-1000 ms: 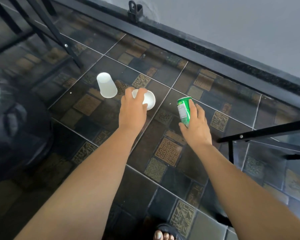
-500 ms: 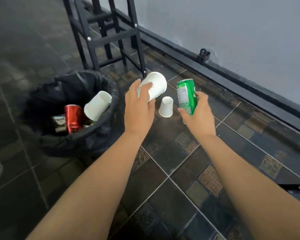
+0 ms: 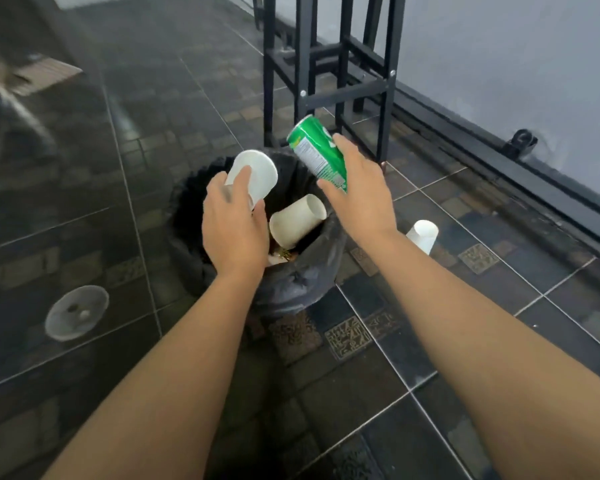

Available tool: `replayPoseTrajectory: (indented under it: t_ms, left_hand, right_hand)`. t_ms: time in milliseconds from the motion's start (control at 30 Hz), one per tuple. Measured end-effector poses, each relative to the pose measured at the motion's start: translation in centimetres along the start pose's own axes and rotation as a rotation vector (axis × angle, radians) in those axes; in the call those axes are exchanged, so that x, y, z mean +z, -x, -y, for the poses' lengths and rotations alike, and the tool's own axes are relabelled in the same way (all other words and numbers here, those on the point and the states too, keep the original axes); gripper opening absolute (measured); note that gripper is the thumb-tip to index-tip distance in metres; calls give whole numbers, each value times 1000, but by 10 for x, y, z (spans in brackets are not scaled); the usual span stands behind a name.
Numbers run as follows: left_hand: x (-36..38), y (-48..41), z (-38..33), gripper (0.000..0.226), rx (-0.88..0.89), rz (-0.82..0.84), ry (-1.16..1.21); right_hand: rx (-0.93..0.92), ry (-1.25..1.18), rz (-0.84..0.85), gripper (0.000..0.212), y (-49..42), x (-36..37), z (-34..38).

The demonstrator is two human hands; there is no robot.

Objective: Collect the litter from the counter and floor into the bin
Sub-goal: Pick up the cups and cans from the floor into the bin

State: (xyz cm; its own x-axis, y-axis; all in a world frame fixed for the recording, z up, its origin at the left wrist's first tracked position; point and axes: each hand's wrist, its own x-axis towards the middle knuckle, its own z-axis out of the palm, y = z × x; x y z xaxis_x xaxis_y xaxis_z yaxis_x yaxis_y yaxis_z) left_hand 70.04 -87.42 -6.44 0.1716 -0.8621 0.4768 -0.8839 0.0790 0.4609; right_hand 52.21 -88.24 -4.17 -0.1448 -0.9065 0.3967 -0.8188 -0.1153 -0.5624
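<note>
A round bin [image 3: 302, 282] lined with a black bag stands on the tiled floor in the middle of the head view. Both my hands hover over its mouth. My left hand [image 3: 234, 225] grips a white paper cup [image 3: 255, 174], tipped on its side. My right hand [image 3: 357, 188] holds a green drink can [image 3: 316, 152], tilted up and to the left. Inside the bin lies another white paper cup [image 3: 297, 220] on top of other litter. A third white cup [image 3: 423, 235] stands upside down on the floor just right of the bin.
Black metal stool legs [image 3: 329, 74] rise right behind the bin. A grey wall with a dark skirting rail [image 3: 520, 174] runs along the right. A round floor drain [image 3: 77, 317] sits at the left. A blurred wooden piece [image 3: 32, 76] shows at the upper left.
My view and both hands have swung left from the floor by the wall to above the bin, carrying the cup and the can. The can is now tilted.
</note>
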Motion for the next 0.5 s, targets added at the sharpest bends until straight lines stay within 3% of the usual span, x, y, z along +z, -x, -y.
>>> replayPoseTrajectory:
  t_ms: [333, 500]
  left_hand:
    - [3, -11, 46, 47, -45, 131, -102]
    - [1, -20, 57, 57, -47, 159, -148]
  right_hand:
    - [-141, 288, 175, 63, -27, 57, 13]
    - [-42, 134, 204, 69, -34, 63, 13]
